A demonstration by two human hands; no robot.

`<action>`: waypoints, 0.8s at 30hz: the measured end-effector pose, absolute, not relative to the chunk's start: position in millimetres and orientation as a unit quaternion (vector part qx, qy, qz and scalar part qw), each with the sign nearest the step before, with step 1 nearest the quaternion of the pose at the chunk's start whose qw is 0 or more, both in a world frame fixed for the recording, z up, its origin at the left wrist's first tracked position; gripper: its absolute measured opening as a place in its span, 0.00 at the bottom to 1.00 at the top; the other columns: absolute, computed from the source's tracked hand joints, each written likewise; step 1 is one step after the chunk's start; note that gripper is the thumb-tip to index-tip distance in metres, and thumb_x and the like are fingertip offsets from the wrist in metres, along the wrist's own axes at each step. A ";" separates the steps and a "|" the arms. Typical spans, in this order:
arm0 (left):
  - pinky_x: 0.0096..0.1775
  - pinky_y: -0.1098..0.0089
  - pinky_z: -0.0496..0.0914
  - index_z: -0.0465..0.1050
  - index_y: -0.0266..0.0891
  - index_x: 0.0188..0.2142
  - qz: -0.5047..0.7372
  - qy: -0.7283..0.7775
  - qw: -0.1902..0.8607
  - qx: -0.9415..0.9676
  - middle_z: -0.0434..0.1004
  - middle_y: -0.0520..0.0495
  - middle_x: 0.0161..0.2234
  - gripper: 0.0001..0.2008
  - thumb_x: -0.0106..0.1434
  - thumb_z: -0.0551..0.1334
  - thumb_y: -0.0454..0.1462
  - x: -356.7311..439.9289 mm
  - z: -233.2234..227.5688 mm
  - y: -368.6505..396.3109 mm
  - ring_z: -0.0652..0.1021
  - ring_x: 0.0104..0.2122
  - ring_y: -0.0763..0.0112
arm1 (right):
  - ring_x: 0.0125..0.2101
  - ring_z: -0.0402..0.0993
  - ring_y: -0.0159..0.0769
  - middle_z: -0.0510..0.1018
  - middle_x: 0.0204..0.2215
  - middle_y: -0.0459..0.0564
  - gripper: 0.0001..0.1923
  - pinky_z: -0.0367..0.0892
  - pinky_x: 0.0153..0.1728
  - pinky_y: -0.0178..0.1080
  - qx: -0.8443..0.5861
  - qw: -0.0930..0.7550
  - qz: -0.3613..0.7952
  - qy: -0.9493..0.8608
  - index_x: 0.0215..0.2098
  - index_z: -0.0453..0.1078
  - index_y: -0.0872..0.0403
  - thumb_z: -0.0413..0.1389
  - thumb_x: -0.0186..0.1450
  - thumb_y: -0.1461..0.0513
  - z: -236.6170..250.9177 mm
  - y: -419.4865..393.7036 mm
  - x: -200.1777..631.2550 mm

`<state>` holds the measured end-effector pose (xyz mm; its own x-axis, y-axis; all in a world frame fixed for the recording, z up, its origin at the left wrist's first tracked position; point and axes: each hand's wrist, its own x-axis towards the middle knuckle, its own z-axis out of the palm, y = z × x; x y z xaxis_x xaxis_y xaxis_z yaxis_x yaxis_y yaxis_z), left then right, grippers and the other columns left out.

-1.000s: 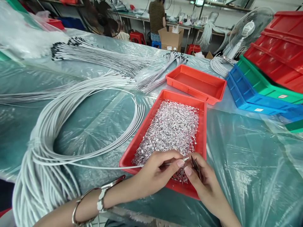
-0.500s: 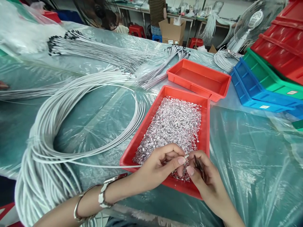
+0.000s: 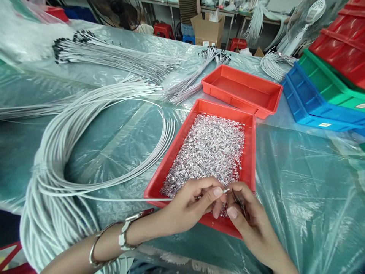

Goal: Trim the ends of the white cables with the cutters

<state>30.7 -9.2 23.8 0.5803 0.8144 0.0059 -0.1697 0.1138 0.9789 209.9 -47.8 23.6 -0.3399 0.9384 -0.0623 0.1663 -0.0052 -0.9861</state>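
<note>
My left hand (image 3: 191,203) pinches the end of one thin white cable (image 3: 114,198) between thumb and forefinger, the tip poking out toward my right hand. My right hand (image 3: 246,217) holds a small dark metal piece (image 3: 238,199) right at that cable tip. Both hands hover over the near end of a red tray (image 3: 251,144) filled with small shiny metal terminals (image 3: 208,150). The cable runs left to a big loop of white cables (image 3: 62,152) on the plastic-covered table.
An empty red tray (image 3: 242,89) sits behind the full one. Stacked blue (image 3: 310,108), green and red trays (image 3: 342,45) stand at the right. Bundles of black-tipped white cables (image 3: 114,61) lie at the back left. A person, cardboard box (image 3: 207,28) and fan (image 3: 302,23) are beyond the table.
My hands have stayed together at the cable tip, fingers closing in slightly. The view has tilted down a little, shifting the trays upward in the picture.
</note>
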 end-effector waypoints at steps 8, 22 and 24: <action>0.23 0.77 0.55 0.66 0.35 0.30 0.328 0.297 0.683 0.582 0.57 0.58 0.21 0.15 0.73 0.50 0.38 30.4 27.8 -9.0 0.58 0.20 0.80 | 0.32 0.67 0.35 0.68 0.32 0.43 0.14 0.64 0.38 0.37 -0.495 0.305 0.563 -0.588 0.45 0.61 0.44 0.41 0.73 0.47 28.6 -50.3 211.1; 0.25 0.79 0.57 0.69 0.35 0.32 0.356 0.274 0.616 0.647 0.61 0.58 0.22 0.12 0.71 0.52 0.32 30.6 25.5 -11.3 0.59 0.21 0.81 | 0.25 0.51 0.31 0.54 0.25 0.39 0.10 0.59 0.34 0.31 -0.456 0.279 0.694 -0.483 0.49 0.59 0.39 0.48 0.72 0.49 33.9 -46.5 220.2; 0.26 0.80 0.58 0.69 0.36 0.32 0.357 0.277 0.585 0.673 0.62 0.58 0.22 0.11 0.71 0.53 0.31 30.2 26.3 -10.9 0.60 0.21 0.81 | 0.25 0.49 0.32 0.53 0.25 0.39 0.10 0.58 0.31 0.31 -0.454 0.273 0.704 -0.474 0.50 0.59 0.39 0.49 0.72 0.49 33.3 -45.9 222.7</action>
<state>30.2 -10.9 26.3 0.5915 0.7907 0.1578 -0.0459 -0.1623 0.9857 222.7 -45.9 33.3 -0.4389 0.8139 -0.3807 0.0462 -0.4026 -0.9142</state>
